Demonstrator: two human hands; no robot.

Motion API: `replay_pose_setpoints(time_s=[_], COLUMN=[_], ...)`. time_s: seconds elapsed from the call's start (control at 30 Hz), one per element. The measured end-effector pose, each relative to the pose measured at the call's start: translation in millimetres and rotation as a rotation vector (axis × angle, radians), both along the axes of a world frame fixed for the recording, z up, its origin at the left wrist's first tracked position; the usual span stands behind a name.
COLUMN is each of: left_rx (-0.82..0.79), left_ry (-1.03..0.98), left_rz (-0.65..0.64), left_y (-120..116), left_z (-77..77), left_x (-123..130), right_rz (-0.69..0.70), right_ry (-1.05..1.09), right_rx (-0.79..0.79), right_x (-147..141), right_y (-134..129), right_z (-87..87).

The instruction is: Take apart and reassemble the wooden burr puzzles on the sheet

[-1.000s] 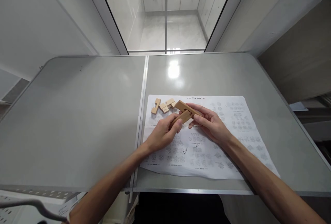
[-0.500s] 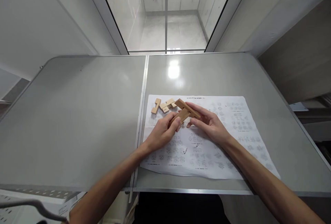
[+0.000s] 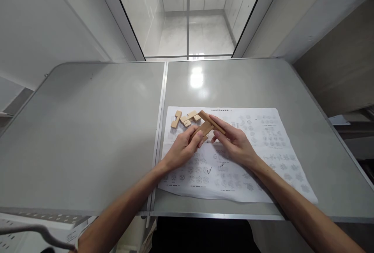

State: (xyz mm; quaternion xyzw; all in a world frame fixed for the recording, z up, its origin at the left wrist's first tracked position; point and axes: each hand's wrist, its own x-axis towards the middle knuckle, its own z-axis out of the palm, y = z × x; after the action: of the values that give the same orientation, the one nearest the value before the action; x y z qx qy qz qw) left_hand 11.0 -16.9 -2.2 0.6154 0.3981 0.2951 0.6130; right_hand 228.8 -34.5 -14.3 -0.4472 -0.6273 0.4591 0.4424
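My left hand (image 3: 184,145) is closed around a wooden puzzle piece (image 3: 203,129), thumb on top. A second wooden puzzle piece, a long bar (image 3: 212,122), lies crosswise at its end, and my right hand (image 3: 235,140) pinches that bar between thumb and fingers. The two pieces touch where they meet; whether they interlock I cannot tell. Part of another wooden edge shows below my left fingers. Just beyond my hands, a notched wooden piece (image 3: 176,119) and a small group of notched pieces (image 3: 187,122) lie on the printed sheet (image 3: 263,194).
The creased white sheet carries rows of small printed diagrams and rests on a grey table (image 3: 102,136). A metal seam (image 3: 159,140) divides the tabletop left of the sheet. Behind the table stands a glass door (image 3: 175,34). A grey cable (image 3: 37,229) runs at the lower left.
The two wooden pieces have tilted slightly in my hands. My right thumb has shifted up against the bar. The loose pieces stay put.
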Motion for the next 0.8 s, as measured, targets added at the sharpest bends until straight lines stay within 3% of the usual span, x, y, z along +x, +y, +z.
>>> replay_pose_setpoints(time_s=[0.33,0.8], left_rx=[-0.018,0.005], left_ry=[0.0,0.007], left_rz=[-0.006,-0.042], left_y=[-0.3,2.2], left_z=[4.2,3.4], left_x=[0.4,-2.2], right_rz=[0.004,0.007], right_ry=[-0.057,-0.091], right_rx=[0.158,0.232], right_x=[-2.6,-1.1], right_y=[-3.0,-5.3], right_z=[-7.5,-7.0])
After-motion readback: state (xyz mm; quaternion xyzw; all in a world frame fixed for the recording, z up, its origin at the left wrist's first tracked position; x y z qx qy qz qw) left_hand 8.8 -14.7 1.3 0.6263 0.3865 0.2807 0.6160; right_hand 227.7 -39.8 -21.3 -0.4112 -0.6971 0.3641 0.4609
